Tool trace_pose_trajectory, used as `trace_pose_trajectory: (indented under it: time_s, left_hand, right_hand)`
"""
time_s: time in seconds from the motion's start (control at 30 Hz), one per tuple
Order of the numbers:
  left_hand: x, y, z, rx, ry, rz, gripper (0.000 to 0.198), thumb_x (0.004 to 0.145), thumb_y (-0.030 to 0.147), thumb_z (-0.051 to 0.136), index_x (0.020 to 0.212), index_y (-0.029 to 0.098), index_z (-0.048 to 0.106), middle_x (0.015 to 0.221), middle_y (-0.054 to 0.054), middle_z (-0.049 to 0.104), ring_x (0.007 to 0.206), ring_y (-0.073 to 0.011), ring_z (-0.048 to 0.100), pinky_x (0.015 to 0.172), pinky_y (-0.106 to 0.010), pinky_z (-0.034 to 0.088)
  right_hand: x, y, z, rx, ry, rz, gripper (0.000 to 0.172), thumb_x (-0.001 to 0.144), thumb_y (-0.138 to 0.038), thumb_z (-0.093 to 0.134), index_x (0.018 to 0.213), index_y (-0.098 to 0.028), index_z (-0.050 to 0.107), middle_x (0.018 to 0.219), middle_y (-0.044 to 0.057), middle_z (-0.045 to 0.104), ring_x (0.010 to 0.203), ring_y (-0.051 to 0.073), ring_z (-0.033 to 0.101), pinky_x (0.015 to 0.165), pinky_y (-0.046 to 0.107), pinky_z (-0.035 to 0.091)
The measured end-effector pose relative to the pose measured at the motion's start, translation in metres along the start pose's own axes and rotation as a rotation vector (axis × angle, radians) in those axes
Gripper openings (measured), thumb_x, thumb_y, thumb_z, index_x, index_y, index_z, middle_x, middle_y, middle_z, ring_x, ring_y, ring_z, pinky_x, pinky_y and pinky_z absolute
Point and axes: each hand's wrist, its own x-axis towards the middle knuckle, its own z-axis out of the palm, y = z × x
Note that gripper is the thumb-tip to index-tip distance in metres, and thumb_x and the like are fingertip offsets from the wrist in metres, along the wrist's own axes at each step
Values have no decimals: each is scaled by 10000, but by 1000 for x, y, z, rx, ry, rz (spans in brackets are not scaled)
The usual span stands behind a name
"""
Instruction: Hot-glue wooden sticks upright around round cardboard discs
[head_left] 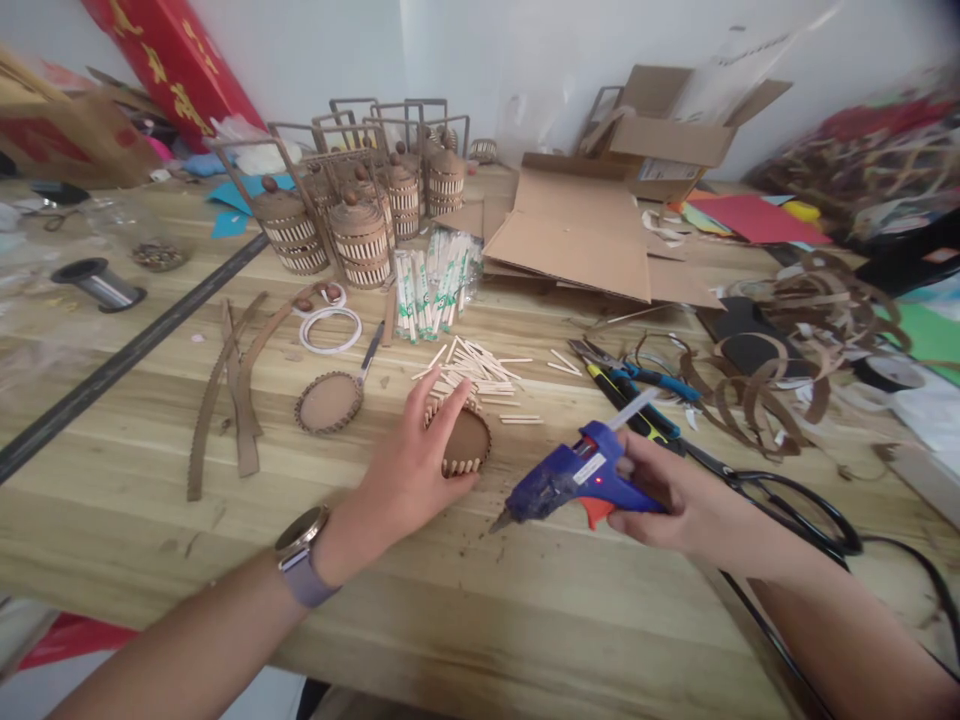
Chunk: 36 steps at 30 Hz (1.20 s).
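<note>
My left hand (409, 465) curves around a small round cardboard base (469, 445), thumb at its near edge and fingers over its far side. Short pale sticks stand along the rim of this base, which is partly hidden by the hand. In my right hand (667, 495) is a blue glue gun (570, 475) with an orange trigger, a lit red light and a clear glue stick in its back. Its nozzle points down and left, apart from the base. Cut wooden sticks (480, 365) lie scattered just beyond my left hand. A second round base (328, 402) lies to the left.
Finished lidded baskets (361, 240) with tall handles stand at the back, near wrapped chopsticks (435, 285). Flat cardboard (574, 225) lies behind. Pliers (630, 385), scissors (795, 505) and curled brown strips (780, 350) are on the right. Cardboard strips (240, 400) and a wire spool (97, 285) lie left.
</note>
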Motion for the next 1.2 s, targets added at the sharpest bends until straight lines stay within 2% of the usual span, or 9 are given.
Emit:
trace_pose_trajectory:
  time_s: [0.07,0.2,0.37,0.5,0.6,0.67,0.83,1.03,1.2]
  left_hand:
    - [0,0,0,3,-7,-3,990,696,238,797,1492,311,214,1545,-156,218,1383,-387,386,1046,-533,470]
    - [0,0,0,2,-13,-10,998,695,223,789,1494,325,200,1542,-145,228,1373,-375,404,1031,-516,487]
    - [1,-1,0,-5,-7,-8,1021,684,222,799,1498,336,193,1542,-145,231,1376,-384,395,1048,-534,469]
    - [1,-1,1,-5,-3,-12,1043,668,218,815,1499,336,196,1541,-147,234,1391,-385,373,1052,-533,467]
    - [1,0,0,3,-12,-22,1036,670,228,819,1498,325,203,1535,-149,245,1387,-388,377,1050,-538,468]
    - [1,0,0,3,-16,-24,1033,673,234,820,1498,324,204,1534,-148,247,1382,-390,383,1053,-542,464]
    - [1,-1,0,5,-9,-10,1052,672,223,820,1500,341,182,1531,-147,243,1375,-388,391,1042,-542,471]
    - [0,-1,0,6,-8,-9,1054,673,231,825,1498,346,178,1521,-144,253,1378,-381,389,1046,-535,471]
    - [0,-1,0,17,-15,-16,1048,676,234,825,1496,337,182,1523,-148,252,1367,-382,406,1030,-535,485]
  right_hand:
    - [-3,3,0,151,35,65,343,708,-420,726,982,-242,619,803,18,635,685,192,580,577,295,491]
    - [-5,10,4,308,138,117,444,696,-617,725,913,-231,694,826,63,666,771,247,617,639,346,514]
    - [5,5,16,398,-15,129,542,722,-711,663,832,-182,696,735,77,656,646,200,586,575,326,506]
    - [7,-4,20,725,-1,119,548,697,-645,739,1010,-199,679,971,124,695,691,194,625,569,311,522]
    - [3,-3,19,865,25,95,593,642,-434,852,1171,-299,621,1274,92,620,812,189,644,636,310,540]
    - [0,-2,17,866,5,90,646,652,-317,836,1239,-356,569,1364,60,571,849,184,639,667,321,542]
    - [-1,-2,16,835,16,90,652,667,-216,754,1260,-379,539,1344,41,594,845,175,628,661,311,516]
    - [3,-5,19,897,52,108,538,684,-290,750,1200,-317,602,1264,91,641,670,145,535,457,253,356]
    - [2,-5,17,946,71,86,608,633,-227,805,1200,-333,614,1161,66,673,636,118,478,470,229,345]
